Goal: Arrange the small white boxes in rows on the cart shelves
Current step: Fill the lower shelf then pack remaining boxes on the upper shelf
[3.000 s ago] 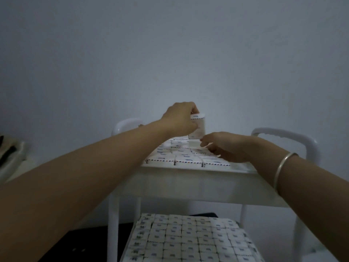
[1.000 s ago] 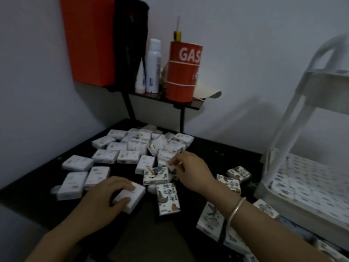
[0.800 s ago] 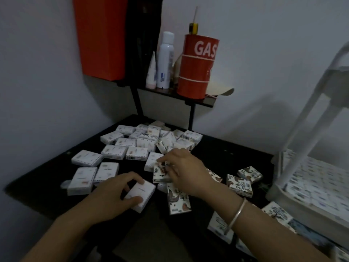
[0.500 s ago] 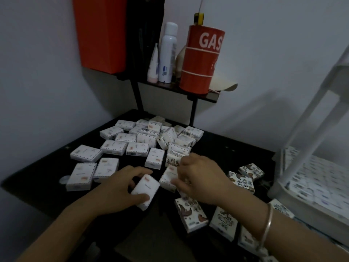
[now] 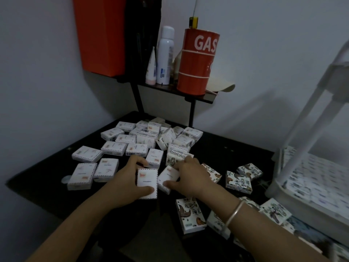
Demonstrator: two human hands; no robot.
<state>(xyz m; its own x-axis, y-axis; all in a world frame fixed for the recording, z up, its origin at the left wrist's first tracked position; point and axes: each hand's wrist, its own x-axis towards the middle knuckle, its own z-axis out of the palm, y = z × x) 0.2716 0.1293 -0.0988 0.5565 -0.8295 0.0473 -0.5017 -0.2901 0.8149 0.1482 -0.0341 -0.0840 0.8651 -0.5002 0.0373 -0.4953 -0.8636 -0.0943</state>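
Observation:
Several small white boxes [image 5: 115, 147] lie scattered on a black table [image 5: 37, 178]. My left hand [image 5: 128, 182] grips one white box [image 5: 147, 181] upright at the table's middle. Right beside it, my right hand [image 5: 190, 176] holds a second white box [image 5: 167, 177], tilted. The two boxes are almost touching. The white cart [image 5: 309, 167] stands at the right, its lower shelf [image 5: 321, 178] filled with rows of boxes.
Boxes with dark drawings [image 5: 238, 181] lie right of my hands, one [image 5: 189, 214] near my right wrist. At the back, a small black shelf [image 5: 196, 95] carries a red "GAS" can [image 5: 197, 61], a white spray bottle [image 5: 165, 55] and a tube. An orange box [image 5: 100, 33] hangs at the wall.
Three seconds ago my hands were at the cart's top shelf. Since then I turned to the table, each hand picked up a white box, and the two boxes came together.

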